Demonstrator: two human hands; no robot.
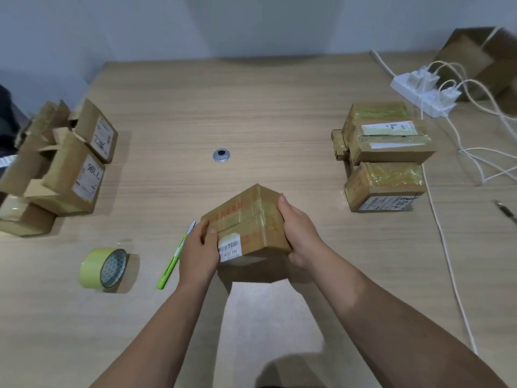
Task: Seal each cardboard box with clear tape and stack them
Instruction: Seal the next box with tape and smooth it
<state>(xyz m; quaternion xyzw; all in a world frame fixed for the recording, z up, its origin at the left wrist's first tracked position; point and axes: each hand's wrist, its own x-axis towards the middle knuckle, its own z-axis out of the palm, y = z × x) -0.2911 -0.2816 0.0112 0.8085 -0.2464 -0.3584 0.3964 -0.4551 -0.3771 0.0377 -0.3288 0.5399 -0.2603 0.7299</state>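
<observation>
The left hand (pixel 200 247) and right hand (pixel 300 233) grip a taped cardboard box (pixel 246 222) between them at the lower centre of the frame. The fingers curl round its two ends, and the box is tilted with one corner pointing away. Its shadow falls on the desk (pixel 251 107) below.

Just left of the left hand lies a green cutter (pixel 174 259), and further left a roll of tape (pixel 103 268) stands on its edge. Beyond the box the desk runs bare up to the wall, apart from a metal grommet (pixel 221 156).

Open-flapped boxes (pixel 70 169) crowd the left edge. Taped boxes (pixel 386 155) sit stacked at the right — well apart from the hands. Behind them are a power strip (pixel 422 93) and a large carton (pixel 481 57). Loose white cables (pixel 458 152) trail down the right side, past a pen (pixel 506 211) at the frame's edge.
</observation>
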